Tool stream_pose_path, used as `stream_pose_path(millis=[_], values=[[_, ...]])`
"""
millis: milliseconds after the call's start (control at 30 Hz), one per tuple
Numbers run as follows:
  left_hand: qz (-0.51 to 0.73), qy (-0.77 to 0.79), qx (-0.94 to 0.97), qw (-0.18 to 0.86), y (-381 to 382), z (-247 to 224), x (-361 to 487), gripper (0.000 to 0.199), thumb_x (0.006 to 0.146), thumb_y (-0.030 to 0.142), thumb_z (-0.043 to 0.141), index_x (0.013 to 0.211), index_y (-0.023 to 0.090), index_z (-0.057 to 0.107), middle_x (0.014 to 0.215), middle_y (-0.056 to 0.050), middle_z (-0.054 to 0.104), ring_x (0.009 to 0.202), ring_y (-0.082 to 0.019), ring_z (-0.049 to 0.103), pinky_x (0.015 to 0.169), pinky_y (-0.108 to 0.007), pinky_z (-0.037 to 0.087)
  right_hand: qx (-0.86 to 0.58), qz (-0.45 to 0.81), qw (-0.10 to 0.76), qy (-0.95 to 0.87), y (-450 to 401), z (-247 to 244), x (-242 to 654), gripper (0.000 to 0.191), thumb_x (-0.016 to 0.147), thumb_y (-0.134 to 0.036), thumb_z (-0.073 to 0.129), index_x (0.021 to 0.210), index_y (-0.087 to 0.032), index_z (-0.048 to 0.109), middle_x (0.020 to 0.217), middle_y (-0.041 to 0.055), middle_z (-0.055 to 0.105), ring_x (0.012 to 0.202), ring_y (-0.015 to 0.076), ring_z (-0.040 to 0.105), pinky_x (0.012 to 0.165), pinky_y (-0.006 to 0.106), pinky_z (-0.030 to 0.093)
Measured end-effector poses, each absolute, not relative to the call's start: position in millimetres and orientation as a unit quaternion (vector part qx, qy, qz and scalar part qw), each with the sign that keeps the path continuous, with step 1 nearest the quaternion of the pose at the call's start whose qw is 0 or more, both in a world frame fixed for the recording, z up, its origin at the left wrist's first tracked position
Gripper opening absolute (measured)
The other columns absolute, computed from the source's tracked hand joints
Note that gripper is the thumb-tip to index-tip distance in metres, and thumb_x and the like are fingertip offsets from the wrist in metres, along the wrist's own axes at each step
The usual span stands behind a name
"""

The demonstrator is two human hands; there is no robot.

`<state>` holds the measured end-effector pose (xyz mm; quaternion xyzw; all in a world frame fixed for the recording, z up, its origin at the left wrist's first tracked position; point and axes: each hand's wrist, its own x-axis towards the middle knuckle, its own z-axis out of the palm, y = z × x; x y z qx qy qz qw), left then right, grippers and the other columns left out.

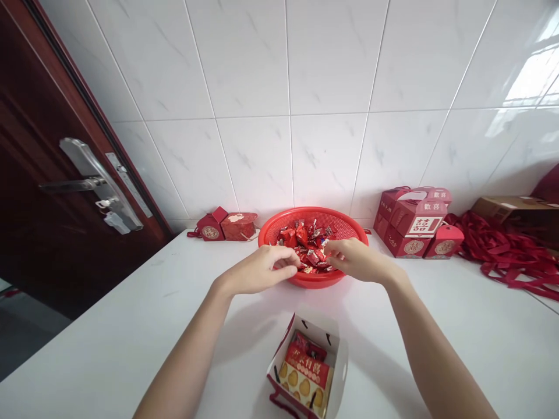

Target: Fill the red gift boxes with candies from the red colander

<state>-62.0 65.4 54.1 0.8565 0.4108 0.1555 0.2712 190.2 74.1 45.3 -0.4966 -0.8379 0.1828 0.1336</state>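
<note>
A round red plastic basket [313,213] stands against the wall with many small red-wrapped candies [312,256] in it. My left hand [264,269] reaches over its left front rim, thumb and fingers apart, nothing visible between them. From the other side my right hand [360,260] is over the candies, its fingers loosely curled and slightly apart; the tips partly blend with the wrappers. Nearer to me, between my forearms, sits an open gift box [339,378] with white inner walls. Inside lie a red-and-cream cookie packet [304,372] and a red wrapped piece behind it.
Several closed red gift boxes [413,224] are stacked at the right by the wall. Beyond them lie a heap of red ribbons [506,250] and a cardboard box [502,205]. Two small red boxes [222,226] stand left of the basket. A dark red door [43,128] borders the white table [144,297].
</note>
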Motion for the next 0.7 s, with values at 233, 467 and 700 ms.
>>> stream_pose_path(millis=[233, 467, 700], values=[[0.068, 0.491, 0.853, 0.164, 96, 22, -46, 0.024, 0.086, 0.013, 0.044, 0.075, 0.019, 0.064, 0.087, -0.006, 0.072, 0.084, -0.021, 0.063, 0.072, -0.029, 0.043, -0.556, 0.215, -0.023, -0.803, 111, 7, 174, 0.017, 0.089, -0.032, 0.059, 0.078, -0.021, 0.067, 0.082, 0.0038, 0.067, 0.075, 0.0197, 0.062, 0.056, 0.026, 0.036], [-0.038, 0.471, 0.853, 0.222, 98, 16, -25, 0.029, 0.076, 0.011, 0.05, 0.05, 0.021, 0.039, 0.048, 0.003, 0.043, 0.049, -0.014, 0.039, 0.049, -0.028, 0.026, -0.554, 0.211, -0.081, -0.801, 110, 3, 163, 0.016, 0.081, -0.032, 0.068, 0.092, -0.022, 0.074, 0.101, 0.009, 0.072, 0.091, 0.0262, 0.068, 0.061, 0.028, 0.041], [-0.056, 0.449, 0.862, 0.229, 101, -1, -26, 0.024, 0.075, 0.015, 0.049, 0.052, 0.021, 0.043, 0.052, 0.002, 0.049, 0.052, -0.015, 0.046, 0.054, -0.027, 0.034, -0.556, 0.17, -0.096, -0.808, 101, -3, 155, 0.022, 0.082, -0.025, 0.065, 0.1, -0.019, 0.076, 0.102, 0.0141, 0.075, 0.098, 0.0329, 0.071, 0.073, 0.035, 0.048]])
